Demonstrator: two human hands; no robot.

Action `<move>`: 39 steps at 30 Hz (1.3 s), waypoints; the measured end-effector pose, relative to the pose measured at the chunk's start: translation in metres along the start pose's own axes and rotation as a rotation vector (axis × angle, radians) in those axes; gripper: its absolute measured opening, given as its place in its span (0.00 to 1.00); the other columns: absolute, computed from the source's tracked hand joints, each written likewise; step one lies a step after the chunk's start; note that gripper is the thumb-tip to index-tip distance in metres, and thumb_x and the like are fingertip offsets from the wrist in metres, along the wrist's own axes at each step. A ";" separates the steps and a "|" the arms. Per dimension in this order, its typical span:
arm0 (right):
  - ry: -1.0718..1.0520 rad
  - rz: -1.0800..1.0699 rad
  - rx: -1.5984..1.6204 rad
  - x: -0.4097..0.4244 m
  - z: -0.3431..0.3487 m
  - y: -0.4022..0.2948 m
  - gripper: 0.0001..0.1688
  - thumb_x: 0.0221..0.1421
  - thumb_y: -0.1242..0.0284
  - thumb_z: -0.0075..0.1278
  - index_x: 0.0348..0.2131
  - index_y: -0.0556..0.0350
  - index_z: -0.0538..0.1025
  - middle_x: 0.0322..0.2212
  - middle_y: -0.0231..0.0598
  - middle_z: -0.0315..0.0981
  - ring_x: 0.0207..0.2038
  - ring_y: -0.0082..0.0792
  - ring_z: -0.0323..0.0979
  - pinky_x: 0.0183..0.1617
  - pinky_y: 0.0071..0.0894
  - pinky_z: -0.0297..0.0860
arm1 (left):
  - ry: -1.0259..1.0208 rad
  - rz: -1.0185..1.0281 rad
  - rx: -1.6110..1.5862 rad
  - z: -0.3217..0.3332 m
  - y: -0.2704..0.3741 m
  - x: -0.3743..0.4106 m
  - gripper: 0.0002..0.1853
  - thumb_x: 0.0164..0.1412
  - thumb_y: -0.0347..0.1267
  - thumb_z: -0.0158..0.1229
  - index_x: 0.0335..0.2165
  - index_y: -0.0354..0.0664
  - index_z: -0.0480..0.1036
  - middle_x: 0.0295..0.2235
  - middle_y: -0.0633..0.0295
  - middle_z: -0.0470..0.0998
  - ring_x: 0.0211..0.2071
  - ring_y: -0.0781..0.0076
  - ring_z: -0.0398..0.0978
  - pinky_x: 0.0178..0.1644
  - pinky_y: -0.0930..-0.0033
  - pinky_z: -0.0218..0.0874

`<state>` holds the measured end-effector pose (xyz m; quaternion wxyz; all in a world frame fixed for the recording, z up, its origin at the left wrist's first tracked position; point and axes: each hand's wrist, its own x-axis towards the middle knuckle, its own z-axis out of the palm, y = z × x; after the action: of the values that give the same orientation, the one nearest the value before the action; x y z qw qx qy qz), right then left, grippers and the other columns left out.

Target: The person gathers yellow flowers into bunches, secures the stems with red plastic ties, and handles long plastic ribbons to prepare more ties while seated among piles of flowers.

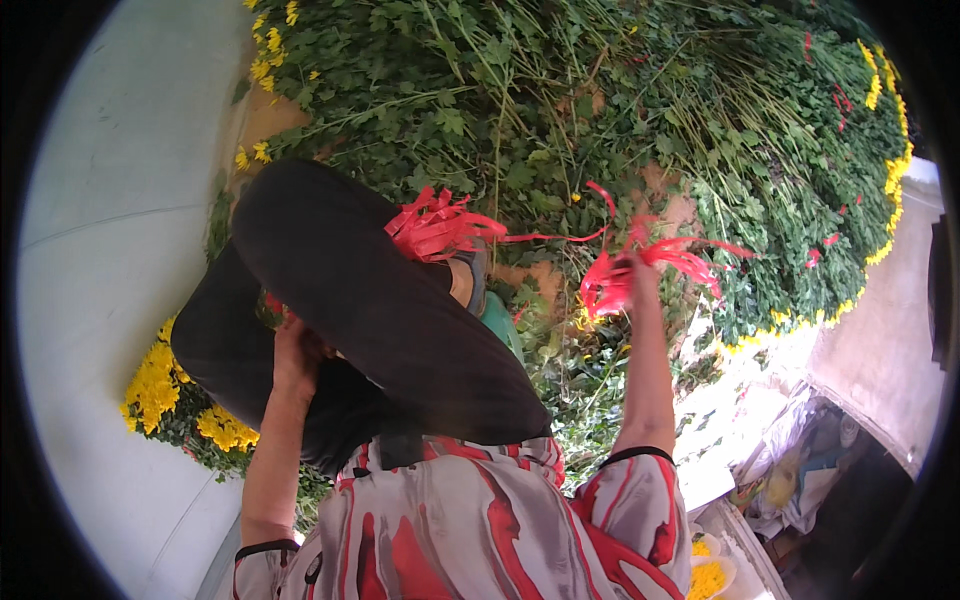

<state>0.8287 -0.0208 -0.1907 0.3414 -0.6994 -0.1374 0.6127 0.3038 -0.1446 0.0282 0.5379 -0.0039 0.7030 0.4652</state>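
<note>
My right hand [639, 281] is closed around a bunch of red plastic strips [679, 259], whose loose ends fan out on both sides. It hangs above the leafy stems, right of my knees. A second bundle of red strips [442, 225] lies by my raised knee, and one long strip trails from it toward my right hand. My left hand [296, 352] is low between my dark trouser legs [375, 315]. The knee hides its fingers, so its grip is unclear. A bit of red and green [271, 304] shows just beyond it.
Heaped green chrysanthemum stems [525, 112] cover the floor ahead, edged by yellow blooms [896, 176] at the right. More yellow flowers [154, 386] lie left of me, beside a pale wall [127, 225]. Something green [501, 326] sits under my leg. Plastic wrapping [780, 442] lies at lower right.
</note>
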 end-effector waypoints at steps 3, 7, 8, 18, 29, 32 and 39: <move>-0.235 0.108 0.023 0.025 0.070 0.072 0.07 0.55 0.74 0.48 0.34 0.58 0.74 0.24 0.39 0.75 0.22 0.32 0.73 0.21 0.29 0.68 | -0.023 0.008 -0.023 0.000 0.000 -0.010 0.10 0.61 0.34 0.47 0.34 0.40 0.69 0.23 0.63 0.73 0.19 0.71 0.68 0.21 0.73 0.57; -0.074 0.262 0.222 0.046 0.141 0.120 0.05 0.50 0.79 0.54 0.30 0.60 0.74 0.25 0.35 0.74 0.24 0.32 0.73 0.25 0.33 0.71 | -0.007 0.023 0.003 -0.005 0.009 -0.018 0.10 0.63 0.35 0.46 0.33 0.40 0.69 0.22 0.63 0.72 0.17 0.72 0.66 0.20 0.72 0.56; 0.016 0.217 0.270 0.043 0.156 0.119 0.04 0.50 0.78 0.54 0.29 0.60 0.74 0.24 0.35 0.74 0.23 0.32 0.73 0.24 0.32 0.70 | 0.006 0.013 -0.002 -0.008 0.009 -0.019 0.10 0.63 0.35 0.46 0.34 0.40 0.69 0.22 0.63 0.72 0.17 0.72 0.66 0.20 0.72 0.56; 0.312 0.120 0.384 0.048 0.161 0.109 0.10 0.51 0.74 0.55 0.34 0.61 0.75 0.30 0.40 0.75 0.27 0.36 0.74 0.29 0.37 0.72 | 0.053 -0.005 -0.043 0.003 0.004 -0.027 0.09 0.63 0.35 0.46 0.35 0.41 0.68 0.23 0.64 0.72 0.19 0.72 0.67 0.21 0.72 0.56; 0.024 0.222 0.658 0.023 0.093 0.078 0.05 0.57 0.75 0.43 0.33 0.57 0.71 0.26 0.40 0.73 0.29 0.42 0.73 0.37 0.46 0.72 | 0.003 0.001 -0.023 -0.003 0.006 -0.020 0.10 0.63 0.36 0.47 0.33 0.40 0.68 0.21 0.64 0.69 0.19 0.73 0.65 0.21 0.72 0.55; -0.018 0.130 0.425 0.011 0.095 0.070 0.03 0.56 0.75 0.46 0.31 0.54 0.71 0.20 0.30 0.68 0.21 0.28 0.67 0.24 0.30 0.66 | 0.004 -0.002 -0.009 0.002 0.011 -0.017 0.10 0.63 0.36 0.47 0.33 0.39 0.68 0.20 0.63 0.69 0.18 0.73 0.65 0.21 0.72 0.55; 0.112 -0.127 -0.121 -0.001 0.017 0.003 0.13 0.53 0.66 0.51 0.36 0.56 0.74 0.19 0.32 0.69 0.16 0.26 0.67 0.17 0.25 0.62 | -0.065 0.040 0.000 -0.021 0.013 -0.012 0.11 0.63 0.37 0.47 0.34 0.40 0.68 0.21 0.62 0.70 0.19 0.71 0.66 0.21 0.72 0.55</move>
<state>0.8116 -0.0185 -0.1918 0.3438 -0.7416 -0.1989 0.5406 0.2862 -0.1567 0.0456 0.5510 0.0254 0.6851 0.4758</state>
